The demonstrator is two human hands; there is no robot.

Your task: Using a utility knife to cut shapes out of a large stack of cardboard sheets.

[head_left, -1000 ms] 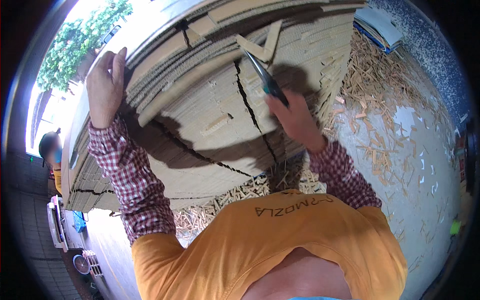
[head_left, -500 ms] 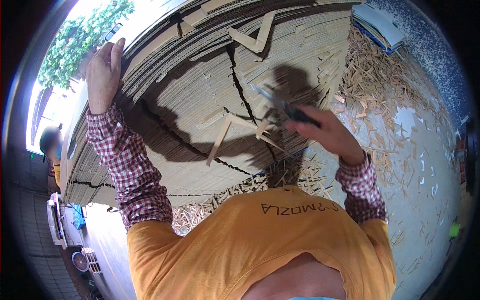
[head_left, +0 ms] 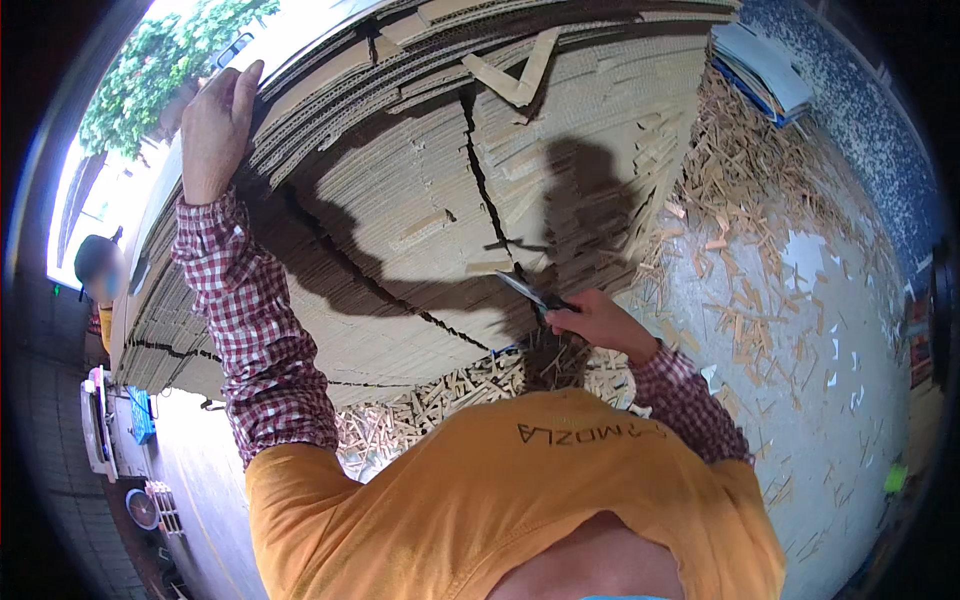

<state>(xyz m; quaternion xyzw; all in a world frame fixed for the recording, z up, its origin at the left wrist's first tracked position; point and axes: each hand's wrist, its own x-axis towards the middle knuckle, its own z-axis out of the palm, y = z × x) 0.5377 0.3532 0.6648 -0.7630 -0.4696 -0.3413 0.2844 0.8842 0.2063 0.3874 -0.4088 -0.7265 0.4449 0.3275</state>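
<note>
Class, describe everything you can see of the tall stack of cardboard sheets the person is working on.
The cardboard stack is a tall pile of brown corrugated sheets, seen edge-on, its layered side lined with fine ridges. Dark jagged gaps run across that face, and short offcut strips stick out of it. The left hand rests on its upper edge; the right hand holds a knife against its lower side.

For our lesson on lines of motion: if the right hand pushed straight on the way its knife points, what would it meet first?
Most likely the cardboard stack: the right hand aims the knife up-left, its tip at or near the stack's face, though depth is unclear.
</note>
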